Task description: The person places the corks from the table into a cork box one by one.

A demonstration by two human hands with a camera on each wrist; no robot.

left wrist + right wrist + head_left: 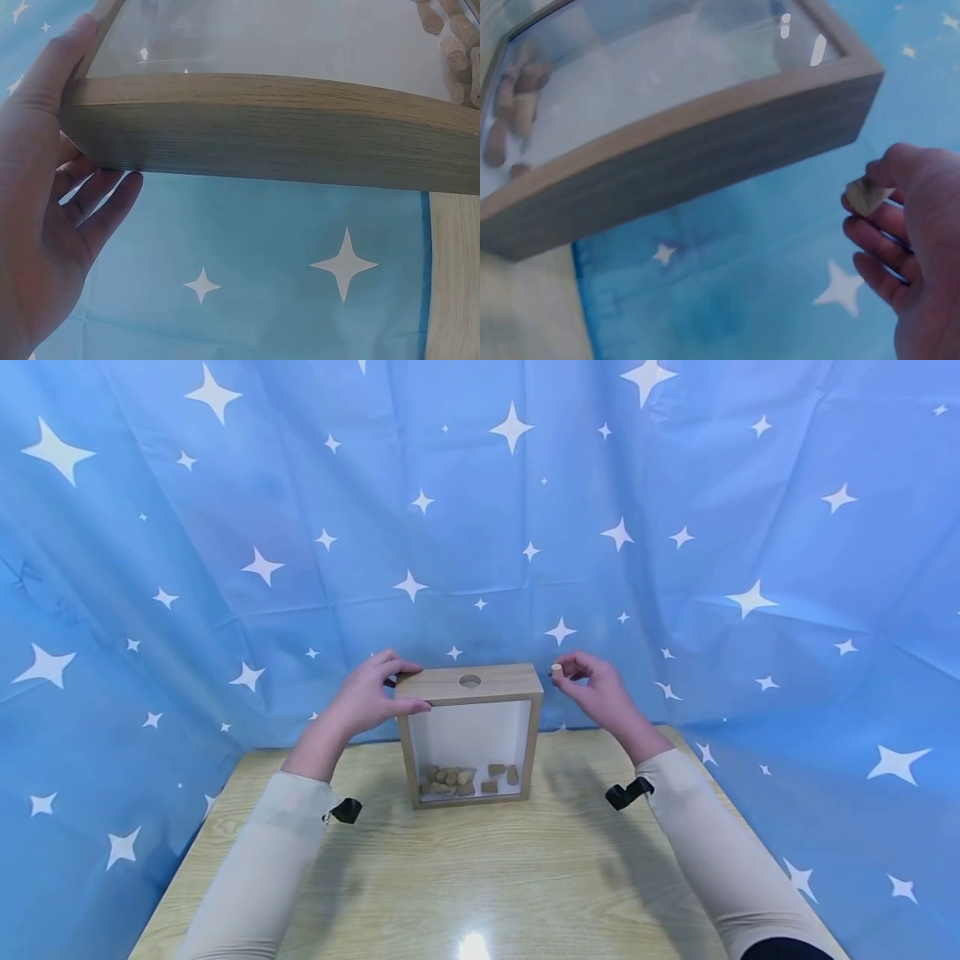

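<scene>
A wooden shadow box (536,727) with a clear front stands upright on the table, a round hole (470,681) in its top. Several corks (450,777) lie in a heap at its bottom, behind the front pane. My left hand (367,693) grips the box's top left corner, thumb on the front side and fingers toward the back, as the left wrist view also shows. Just right of the box's top right corner, my right hand (600,689) pinches a single cork (866,196) between thumb and fingers, apart from the box.
The box stands near the back edge of a light wood table (450,877). Blue cloth with white stars (480,502) hangs behind and at both sides. A black strap (630,793) hangs at the right wrist, another (347,811) at the left.
</scene>
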